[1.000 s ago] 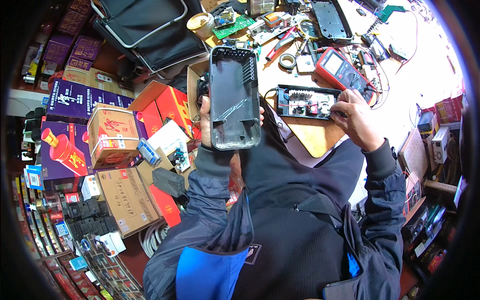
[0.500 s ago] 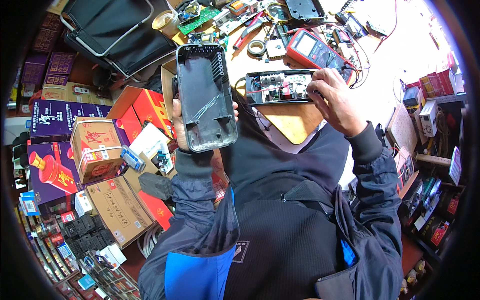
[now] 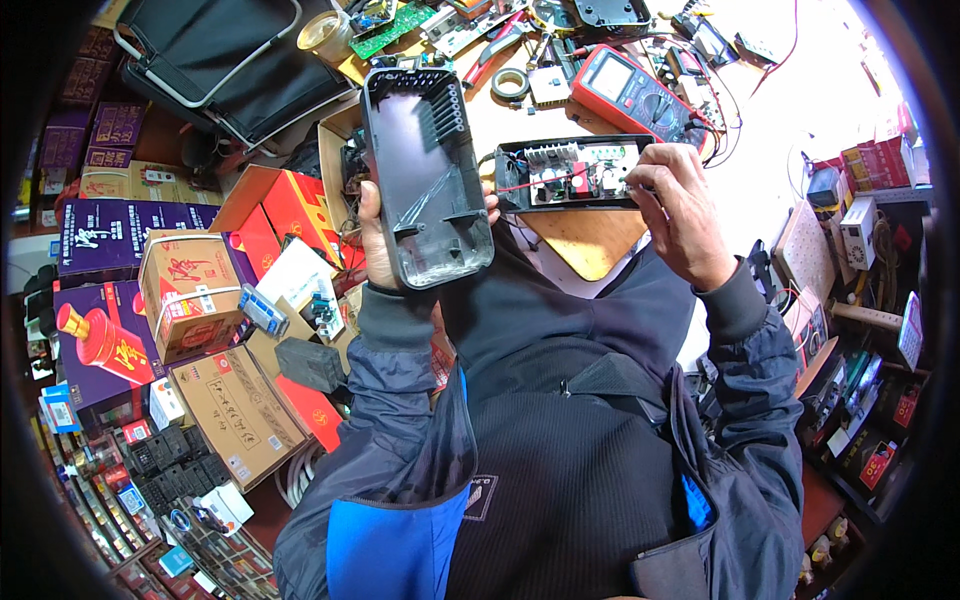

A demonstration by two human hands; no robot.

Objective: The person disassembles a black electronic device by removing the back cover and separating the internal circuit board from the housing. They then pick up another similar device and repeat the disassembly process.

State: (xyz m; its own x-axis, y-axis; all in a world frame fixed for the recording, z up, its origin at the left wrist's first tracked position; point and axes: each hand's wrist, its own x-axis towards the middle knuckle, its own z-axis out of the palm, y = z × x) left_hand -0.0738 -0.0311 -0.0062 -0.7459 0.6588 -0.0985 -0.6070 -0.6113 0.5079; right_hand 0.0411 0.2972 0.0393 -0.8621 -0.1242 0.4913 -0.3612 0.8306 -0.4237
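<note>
My left hand point(image 3: 377, 240) is closed around a black plastic housing half point(image 3: 420, 160), its hollow, vented inside facing up. Thumb and fingertips show at the housing's two sides. On the bench's near edge lies the other black half point(image 3: 520, 204), an open case with a circuit board point(image 3: 570, 175), a silvery heat sink and a red wire inside. My right hand point(image 3: 685, 210) is at this case's right end, fingers bent and pinched together at its rim. Whether they hold a small part there is hidden. Just beyond sits a red multimeter point(image 3: 630, 95) with leads plugged in.
Tape roll point(image 3: 510, 84), red-handled tool point(image 3: 492, 55), green circuit board point(image 3: 395, 32) and loose electronic parts crowd the far bench. A black folding chair point(image 3: 235, 70) stands at the far left. Cardboard boxes point(image 3: 235, 410) are piled on my left; a shelf of goods point(image 3: 870, 400) lines the right.
The housing half in my left hand has shifted slightly right and tilted. My right hand has moved a little right, staying at the case's end.
</note>
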